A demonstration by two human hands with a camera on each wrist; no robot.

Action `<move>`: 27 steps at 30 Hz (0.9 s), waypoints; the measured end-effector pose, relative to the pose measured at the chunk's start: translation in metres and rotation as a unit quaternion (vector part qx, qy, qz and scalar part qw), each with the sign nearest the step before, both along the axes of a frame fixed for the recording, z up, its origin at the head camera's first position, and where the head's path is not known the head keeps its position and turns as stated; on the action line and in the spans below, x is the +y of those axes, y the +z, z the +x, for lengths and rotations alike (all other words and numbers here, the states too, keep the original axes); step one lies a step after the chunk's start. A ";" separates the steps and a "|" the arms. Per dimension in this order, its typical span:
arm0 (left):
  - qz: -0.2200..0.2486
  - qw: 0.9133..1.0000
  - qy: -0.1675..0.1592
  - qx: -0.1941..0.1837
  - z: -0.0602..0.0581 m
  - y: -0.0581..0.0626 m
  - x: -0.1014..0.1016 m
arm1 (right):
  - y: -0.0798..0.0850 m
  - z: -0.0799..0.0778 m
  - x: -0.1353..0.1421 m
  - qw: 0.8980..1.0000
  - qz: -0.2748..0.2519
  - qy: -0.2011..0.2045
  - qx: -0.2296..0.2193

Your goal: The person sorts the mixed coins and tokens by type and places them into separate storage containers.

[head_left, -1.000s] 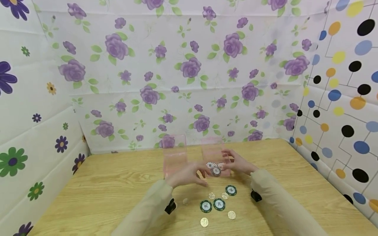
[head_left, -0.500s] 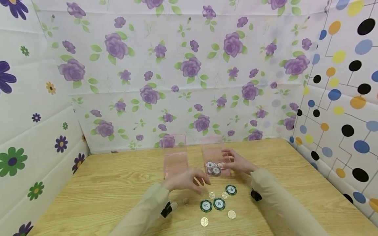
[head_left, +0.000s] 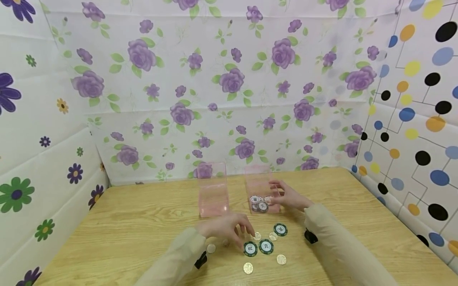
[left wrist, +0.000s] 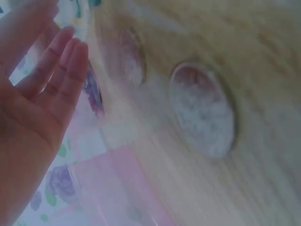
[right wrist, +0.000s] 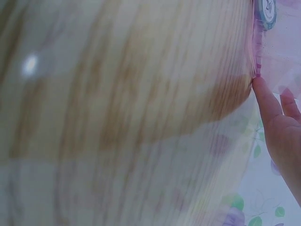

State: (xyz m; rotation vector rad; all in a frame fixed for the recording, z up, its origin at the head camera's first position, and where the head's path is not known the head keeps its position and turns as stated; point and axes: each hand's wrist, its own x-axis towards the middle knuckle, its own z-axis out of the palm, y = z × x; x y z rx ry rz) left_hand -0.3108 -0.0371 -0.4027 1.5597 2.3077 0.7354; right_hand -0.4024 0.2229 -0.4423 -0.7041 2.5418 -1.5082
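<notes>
Chips with green edges (head_left: 266, 246) and the number 20, three of them, lie flat on the near part of the bench (head_left: 150, 226). Gold coins (head_left: 281, 259) lie around them. I see the left hand (head_left: 226, 227) over the left chip, its fingers bent and its thumb well apart; it holds nothing, and I can't tell if it touches that chip. The right hand (head_left: 290, 198) rests its loosely spread fingers against the right pink box (head_left: 255, 186), where more chips (head_left: 262, 206) lie. The left pink box (head_left: 214, 208) stands beside it. Far behind hangs flowery cloth (head_left: 179, 79).
</notes>
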 end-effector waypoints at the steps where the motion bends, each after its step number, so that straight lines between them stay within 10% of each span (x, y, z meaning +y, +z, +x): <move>1: -0.005 1.000 -0.002 -0.001 0.000 -0.001 0.000 | -0.004 -0.003 0.001 1.000 0.002 -0.002 0.000; 13: -0.013 1.000 -0.014 -0.001 0.000 -0.010 0.007 | -0.023 -0.021 0.009 1.000 0.011 -0.001 0.003; 27: -0.024 1.000 -0.013 0.007 0.001 -0.015 0.015 | 0.013 0.012 -0.004 1.000 -0.017 0.016 0.003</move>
